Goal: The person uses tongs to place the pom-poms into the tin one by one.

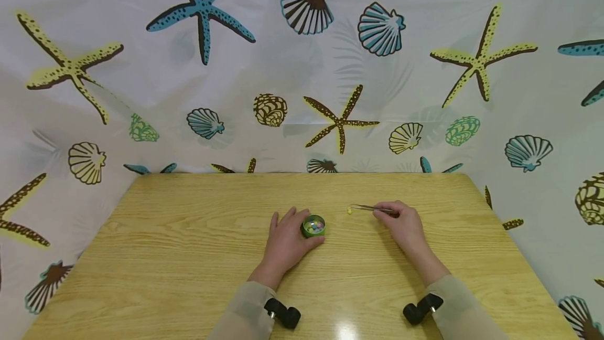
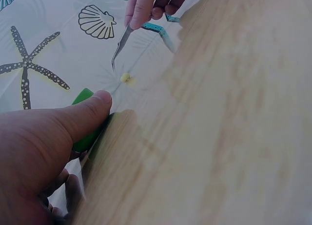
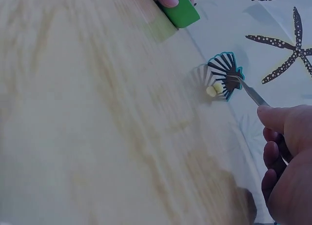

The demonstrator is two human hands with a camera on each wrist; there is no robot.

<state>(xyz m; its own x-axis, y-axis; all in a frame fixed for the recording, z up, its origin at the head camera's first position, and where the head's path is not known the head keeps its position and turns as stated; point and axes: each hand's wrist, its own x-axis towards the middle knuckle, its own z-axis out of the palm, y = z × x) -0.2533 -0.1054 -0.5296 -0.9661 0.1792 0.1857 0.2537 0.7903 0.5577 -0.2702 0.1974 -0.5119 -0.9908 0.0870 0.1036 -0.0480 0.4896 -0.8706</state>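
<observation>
My left hand (image 1: 285, 243) grips a small round green tin (image 1: 308, 234) from its left side, the thumb along the near side. Several pastel beads or candies (image 1: 314, 227) lie inside the tin. My right hand (image 1: 405, 224) pinches a pair of metal tweezers (image 1: 377, 208) with a bent tip, pointing left. A small yellow piece (image 1: 349, 211) is on the table just below the tip. In the left wrist view, the tip stands a little apart from the yellow piece (image 2: 126, 78). The right wrist view shows the tweezers (image 3: 251, 92) beside it, and the green tin (image 3: 181, 11) farther off.
Both hands work over a light wooden table (image 1: 189, 235). A white cloth (image 1: 283, 72) printed with starfish and shells hangs behind it and along its sides. A black wrist camera (image 1: 283, 312) is strapped on the left sleeve, another camera (image 1: 421, 308) on the right one.
</observation>
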